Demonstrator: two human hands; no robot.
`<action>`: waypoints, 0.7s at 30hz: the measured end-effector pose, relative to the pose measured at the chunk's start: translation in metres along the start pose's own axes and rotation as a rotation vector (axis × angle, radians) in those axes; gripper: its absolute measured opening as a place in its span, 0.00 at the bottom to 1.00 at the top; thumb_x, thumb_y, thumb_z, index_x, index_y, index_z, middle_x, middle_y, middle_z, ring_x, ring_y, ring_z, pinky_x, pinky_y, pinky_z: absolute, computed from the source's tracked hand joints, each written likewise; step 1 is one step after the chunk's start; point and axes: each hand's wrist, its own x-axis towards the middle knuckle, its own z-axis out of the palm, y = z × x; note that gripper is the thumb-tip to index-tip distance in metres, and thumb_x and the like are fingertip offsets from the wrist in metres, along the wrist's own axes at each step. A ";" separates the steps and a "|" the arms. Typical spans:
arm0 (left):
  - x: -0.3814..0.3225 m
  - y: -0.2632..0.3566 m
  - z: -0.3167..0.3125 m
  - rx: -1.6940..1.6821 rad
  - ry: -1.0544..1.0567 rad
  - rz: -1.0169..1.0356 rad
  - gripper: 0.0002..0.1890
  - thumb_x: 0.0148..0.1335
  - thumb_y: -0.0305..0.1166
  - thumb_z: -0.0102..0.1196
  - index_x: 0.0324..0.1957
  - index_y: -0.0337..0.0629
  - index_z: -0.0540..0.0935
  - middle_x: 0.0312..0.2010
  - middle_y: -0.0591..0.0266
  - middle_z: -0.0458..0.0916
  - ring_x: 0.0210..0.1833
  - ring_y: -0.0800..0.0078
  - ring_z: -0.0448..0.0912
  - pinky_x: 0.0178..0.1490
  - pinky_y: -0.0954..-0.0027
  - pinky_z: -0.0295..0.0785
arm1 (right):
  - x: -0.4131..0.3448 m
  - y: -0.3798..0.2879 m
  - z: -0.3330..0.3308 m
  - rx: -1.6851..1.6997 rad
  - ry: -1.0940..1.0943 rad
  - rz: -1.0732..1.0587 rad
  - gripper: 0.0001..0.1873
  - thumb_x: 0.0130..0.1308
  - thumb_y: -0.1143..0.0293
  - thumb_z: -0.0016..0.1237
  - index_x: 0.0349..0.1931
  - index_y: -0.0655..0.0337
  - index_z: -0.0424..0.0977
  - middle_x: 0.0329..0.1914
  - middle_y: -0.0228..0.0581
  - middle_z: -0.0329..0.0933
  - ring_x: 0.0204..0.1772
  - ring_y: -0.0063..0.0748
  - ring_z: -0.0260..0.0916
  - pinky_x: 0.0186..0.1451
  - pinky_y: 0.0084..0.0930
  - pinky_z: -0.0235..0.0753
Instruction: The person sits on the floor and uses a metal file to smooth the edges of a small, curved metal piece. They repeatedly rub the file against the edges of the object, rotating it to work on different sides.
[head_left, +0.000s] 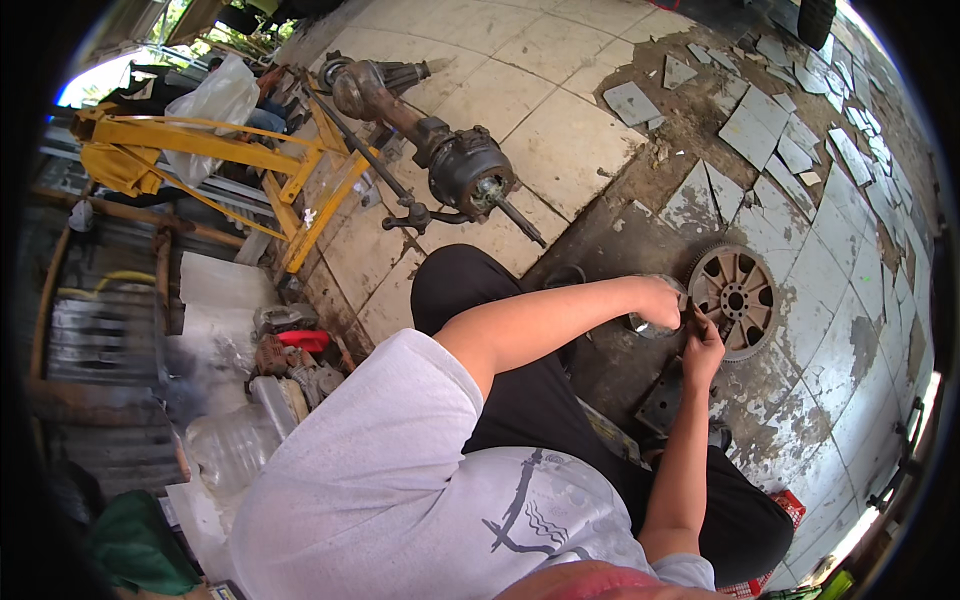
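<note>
My left hand (657, 303) is closed in a fist, with a small metallic part (682, 301) showing at its fingers. My right hand (703, 348) pinches a thin dark piece (697, 315) just below it. The two hands nearly meet, and the fingers hide most of what they hold. Right beside them is a flywheel (759, 296) with a toothed rim and a spoked centre. Under the left hand sits a shiny round metal container (643, 328), partly covered by it. A dark metal plate with holes (660, 405) lies left of my right forearm.
A greasy axle assembly (394, 112) with a protruding shaft lies on the tiles ahead. At left stands a yellow steel hoist frame (202, 146). Broken floor tiles (757, 124) litter the far right. Engine parts (296, 360) lie left of me, and a red plastic crate (789, 507) is behind my right knee.
</note>
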 end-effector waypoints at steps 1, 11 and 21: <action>-0.005 0.001 -0.004 0.022 -0.008 0.007 0.21 0.61 0.44 0.49 0.39 0.38 0.88 0.43 0.45 0.88 0.50 0.47 0.84 0.56 0.51 0.76 | 0.000 -0.012 0.001 0.008 -0.017 -0.006 0.14 0.71 0.84 0.50 0.54 0.70 0.82 0.60 0.42 0.85 0.60 0.30 0.82 0.66 0.29 0.76; 0.004 -0.014 0.011 0.002 0.050 0.036 0.20 0.61 0.43 0.48 0.38 0.40 0.88 0.44 0.46 0.88 0.50 0.47 0.84 0.54 0.51 0.77 | 0.001 -0.016 0.004 -0.003 -0.029 -0.051 0.14 0.70 0.84 0.50 0.53 0.70 0.82 0.60 0.40 0.85 0.61 0.29 0.81 0.66 0.29 0.76; 0.012 -0.033 0.026 0.135 -0.024 0.134 0.21 0.62 0.43 0.47 0.41 0.40 0.89 0.47 0.48 0.88 0.54 0.50 0.84 0.57 0.52 0.76 | 0.000 -0.022 0.013 0.022 -0.049 -0.117 0.16 0.68 0.87 0.47 0.54 0.71 0.81 0.60 0.42 0.85 0.61 0.29 0.81 0.66 0.30 0.76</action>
